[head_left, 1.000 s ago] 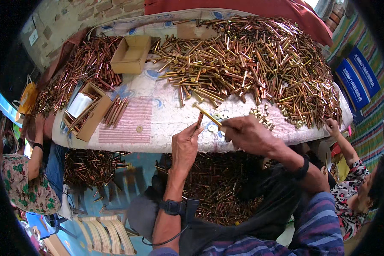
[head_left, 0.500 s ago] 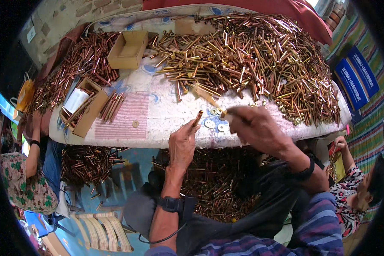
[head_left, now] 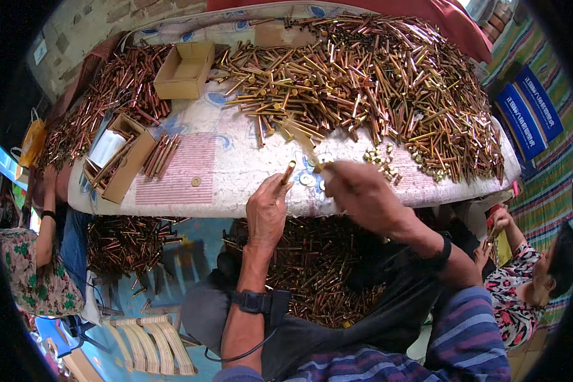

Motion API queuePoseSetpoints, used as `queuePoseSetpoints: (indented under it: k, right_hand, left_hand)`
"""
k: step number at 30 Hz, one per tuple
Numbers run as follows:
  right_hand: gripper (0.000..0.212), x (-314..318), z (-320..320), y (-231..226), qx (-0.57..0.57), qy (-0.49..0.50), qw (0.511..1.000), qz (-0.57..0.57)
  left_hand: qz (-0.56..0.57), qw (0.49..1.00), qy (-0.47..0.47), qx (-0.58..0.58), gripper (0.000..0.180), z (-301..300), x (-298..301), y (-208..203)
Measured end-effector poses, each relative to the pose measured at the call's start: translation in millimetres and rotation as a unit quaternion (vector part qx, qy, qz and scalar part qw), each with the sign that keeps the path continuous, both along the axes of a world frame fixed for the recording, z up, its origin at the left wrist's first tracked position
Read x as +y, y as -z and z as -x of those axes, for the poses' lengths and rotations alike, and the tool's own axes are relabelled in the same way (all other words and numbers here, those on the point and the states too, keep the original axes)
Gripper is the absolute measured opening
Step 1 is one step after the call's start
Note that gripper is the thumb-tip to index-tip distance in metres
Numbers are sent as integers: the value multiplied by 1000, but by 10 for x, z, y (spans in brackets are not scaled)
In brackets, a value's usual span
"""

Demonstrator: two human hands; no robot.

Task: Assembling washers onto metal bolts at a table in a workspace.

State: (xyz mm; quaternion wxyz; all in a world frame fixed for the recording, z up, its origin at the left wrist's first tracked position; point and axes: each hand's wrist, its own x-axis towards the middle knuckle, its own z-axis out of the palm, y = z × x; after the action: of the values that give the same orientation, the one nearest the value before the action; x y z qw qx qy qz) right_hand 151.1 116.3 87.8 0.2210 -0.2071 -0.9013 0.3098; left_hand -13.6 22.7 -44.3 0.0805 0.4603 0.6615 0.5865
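My left hand (head_left: pixel 265 210) is closed around a copper-coloured bolt (head_left: pixel 289 170), held upright at the table's near edge with its end poking above the fingers. My right hand (head_left: pixel 366 194), smeared by motion, is just to the right with its fingers curled. A blurred tan, stick-like thing (head_left: pixel 304 141) runs up and left from its fingertips; I cannot make out what it is. Several flat washers (head_left: pixel 307 180) lie on the cloth between the hands, partly covered by the right one. Beyond that hand is a small pile of brassy nuts (head_left: pixel 382 160).
A large heap of bolts (head_left: pixel 363 83) covers the table's far and right side; another heap (head_left: pixel 121 89) is at left. An open carton (head_left: pixel 183 79) and a box of bolts (head_left: pixel 134 167) stand left. More bolts (head_left: pixel 325 267) lie below. Co-workers sit at left (head_left: pixel 41 267) and right (head_left: pixel 522 286).
My right hand has shifted a little left, toward the left hand, uncovering more of the nuts. The left hand keeps the bolt. The whole view has slid slightly.
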Motion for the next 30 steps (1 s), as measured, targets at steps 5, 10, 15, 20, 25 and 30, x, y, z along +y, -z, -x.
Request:
queuePoseSetpoints:
  k: [5,10,15,20,25,30]
  right_hand:
    - [23,-13,59,-19,-88,9,993,82]
    - [24,-60,130,86,-33,13,996,81]
    - [27,11,18,35,-82,43,986,139]
    - [30,137,126,-36,-41,34,991,125]
    - [27,443,379,154,-22,45,995,83]
    - [24,972,716,528,-73,25,989,-125]
  left_hand:
    - [-4,1000,-7,-20,22,18,-58,17]
    - [4,999,-10,42,23,36,-61,-20]
    - [16,1000,-11,18,23,15,-72,11]
    - [32,999,-15,36,23,14,-94,-20]
    - [33,996,-26,83,23,23,-101,6]
    - [60,994,14,-93,21,10,-102,-60]
